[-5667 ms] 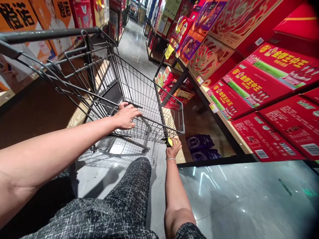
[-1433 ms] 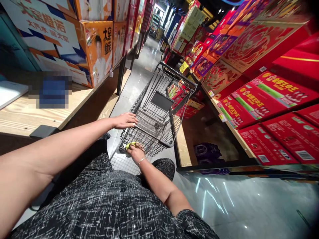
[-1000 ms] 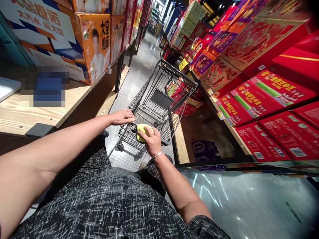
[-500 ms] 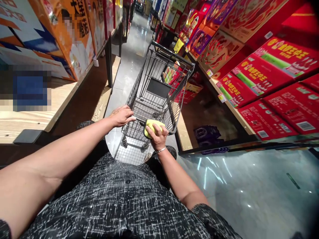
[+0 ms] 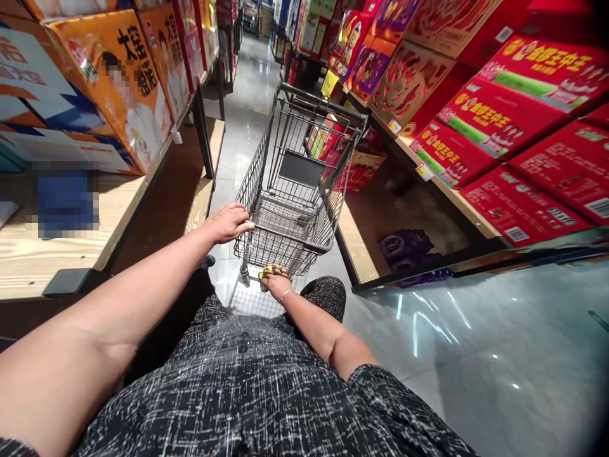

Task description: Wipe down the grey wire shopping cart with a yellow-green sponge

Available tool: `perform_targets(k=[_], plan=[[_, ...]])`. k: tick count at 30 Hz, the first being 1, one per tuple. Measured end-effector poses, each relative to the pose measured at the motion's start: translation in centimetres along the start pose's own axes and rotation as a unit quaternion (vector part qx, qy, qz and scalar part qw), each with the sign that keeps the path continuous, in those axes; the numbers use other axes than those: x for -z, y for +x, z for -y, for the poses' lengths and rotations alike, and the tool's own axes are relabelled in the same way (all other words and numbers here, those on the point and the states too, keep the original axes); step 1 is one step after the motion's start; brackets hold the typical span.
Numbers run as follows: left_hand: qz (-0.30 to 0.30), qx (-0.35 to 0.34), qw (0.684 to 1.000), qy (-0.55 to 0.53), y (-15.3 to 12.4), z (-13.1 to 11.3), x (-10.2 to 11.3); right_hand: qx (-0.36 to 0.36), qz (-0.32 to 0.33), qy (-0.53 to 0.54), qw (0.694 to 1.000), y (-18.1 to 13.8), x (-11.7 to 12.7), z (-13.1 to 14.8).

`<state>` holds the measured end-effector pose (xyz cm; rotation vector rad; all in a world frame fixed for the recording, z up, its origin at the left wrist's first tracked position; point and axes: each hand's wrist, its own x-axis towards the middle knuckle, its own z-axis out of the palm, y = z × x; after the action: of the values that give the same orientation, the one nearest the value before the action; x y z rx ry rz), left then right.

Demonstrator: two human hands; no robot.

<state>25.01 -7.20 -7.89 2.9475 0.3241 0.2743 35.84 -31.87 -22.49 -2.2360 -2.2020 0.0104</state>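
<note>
While the left hand (image 5: 231,222) curls its fingers over the dark wire cart's (image 5: 304,136) near rim, the right hand (image 5: 276,284) pinches a yellow cloth (image 5: 264,273) under its basket; red boxes (image 5: 490,120) crowd frame right.

The shopping cart (image 5: 257,171) stands in the middle of the aisle floor (image 5: 247,95), which runs from near to far between two shelf rows. The left hand (image 5: 231,222) lies on the cart's near left rim. The right hand (image 5: 276,282) is lower, under the basket's near edge, with a cloth (image 5: 263,273) beneath its fingers. Left of the cart, cartons (image 5: 118,95) stand on the left shelf (image 5: 28,266). Right of it, boxes (image 5: 499,120) lie on the right shelf (image 5: 442,190), and packs (image 5: 409,244) sit below that, on the bottom board (image 5: 352,254).
</note>
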Motion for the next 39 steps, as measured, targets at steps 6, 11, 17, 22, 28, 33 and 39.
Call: perform_targets(k=[6, 11, 17, 22, 28, 33, 39], plan=[[0.030, -0.002, 0.999, 0.013, 0.5, 1.6, 0.9, -0.036, -0.110, -0.013, 0.993, 0.2, 7.6, -3.0], [0.049, 0.030, 0.997, 0.047, 0.8, 1.2, 1.4, -0.082, -0.219, -0.009, 0.972, -1.5, 10.1, -5.4], [0.041, -0.034, 0.998, 0.017, 0.6, -4.2, 0.8, -0.053, -0.040, -0.001, 0.998, -1.1, 3.6, -2.9], [0.011, -0.026, 0.999, -0.032, 1.0, -4.6, -0.7, -0.061, 0.043, 0.002, 0.997, -0.7, 0.6, -0.6], [-0.036, 0.030, 0.999, -0.018, 1.8, -2.7, -1.6, -0.053, -0.015, -0.009, 0.998, -1.0, 5.2, -2.1], [-0.027, 0.061, 0.998, 0.000, 1.6, -0.8, -0.7, -0.043, -0.204, -0.030, 0.978, -3.5, 11.5, -4.0], [0.009, 0.051, 0.999, -0.015, 1.1, -1.7, 0.6, -0.123, -0.276, -0.009, 0.953, -2.7, 13.2, -3.8]])
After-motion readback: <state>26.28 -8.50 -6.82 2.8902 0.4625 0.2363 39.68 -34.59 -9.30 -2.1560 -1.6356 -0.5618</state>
